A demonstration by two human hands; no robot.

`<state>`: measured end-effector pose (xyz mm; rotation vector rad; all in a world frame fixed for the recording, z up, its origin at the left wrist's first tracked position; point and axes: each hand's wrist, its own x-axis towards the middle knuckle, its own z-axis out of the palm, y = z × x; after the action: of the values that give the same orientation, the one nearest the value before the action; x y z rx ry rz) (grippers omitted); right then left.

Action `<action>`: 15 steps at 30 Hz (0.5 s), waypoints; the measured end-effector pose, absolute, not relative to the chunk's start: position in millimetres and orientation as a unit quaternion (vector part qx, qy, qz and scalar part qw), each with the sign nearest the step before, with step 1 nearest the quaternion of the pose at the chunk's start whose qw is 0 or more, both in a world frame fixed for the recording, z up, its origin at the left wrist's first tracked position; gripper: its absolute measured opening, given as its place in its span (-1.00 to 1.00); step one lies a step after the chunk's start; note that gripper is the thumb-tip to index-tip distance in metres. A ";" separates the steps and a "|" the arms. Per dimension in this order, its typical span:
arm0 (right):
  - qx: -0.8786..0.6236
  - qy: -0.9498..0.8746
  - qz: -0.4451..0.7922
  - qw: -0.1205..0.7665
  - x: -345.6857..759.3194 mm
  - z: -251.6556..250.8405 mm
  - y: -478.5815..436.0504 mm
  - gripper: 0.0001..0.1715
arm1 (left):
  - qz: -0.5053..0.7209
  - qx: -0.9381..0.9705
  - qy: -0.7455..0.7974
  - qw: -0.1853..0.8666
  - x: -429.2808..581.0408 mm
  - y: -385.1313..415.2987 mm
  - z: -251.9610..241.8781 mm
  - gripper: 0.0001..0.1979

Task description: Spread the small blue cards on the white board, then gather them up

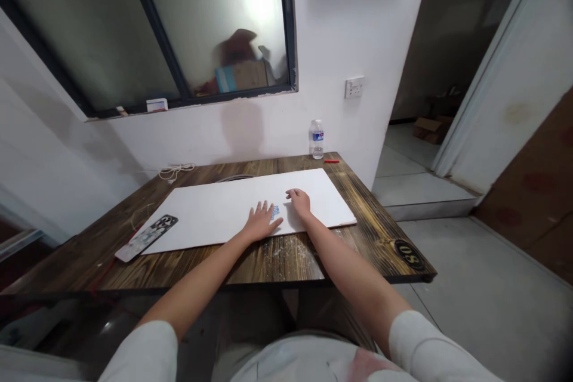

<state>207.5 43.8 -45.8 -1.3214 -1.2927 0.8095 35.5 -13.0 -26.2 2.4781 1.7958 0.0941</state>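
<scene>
A long white board [215, 206] lies flat on the dark wooden table [371, 233]. My left hand [261, 222] rests palm down near the board's front edge, fingers spread and holding nothing. Small blue marks [276, 210] show on the white surface just right of its fingers. Over the board, right of those marks, my right hand [299, 200] is curled with its fingers drawn together. Whatever it may hold is too small or hidden to make out.
A phone [150, 237] overlaps the board's left end. Toward the back are a plastic bottle [317, 140], a red marker-like stick [332, 161] and a coiled white cable [174, 172]. White dust [286, 256] is scattered along the table's front. A wall with a window stands behind.
</scene>
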 end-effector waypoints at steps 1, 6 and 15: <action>-0.553 -0.541 0.340 0.534 207.7 -46.0 43.7 -0.61 | 0.030 0.810 0.584 0.045 45.6 -8.6 -26.6 -0.21; -0.561 -0.524 0.361 0.530 208.4 -47.5 46.2 -0.56 | 0.047 0.887 0.453 0.076 64.2 -2.8 -24.9 -0.47; -0.567 -0.505 0.353 0.546 210.7 -48.2 50.4 -0.59 | 0.151 0.884 0.440 0.036 -10.1 -29.3 -27.1 -0.67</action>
<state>210.7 50.4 -48.2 -1.3452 -1.1981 0.8381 -10.1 -29.3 -27.1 2.7173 1.3515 0.4647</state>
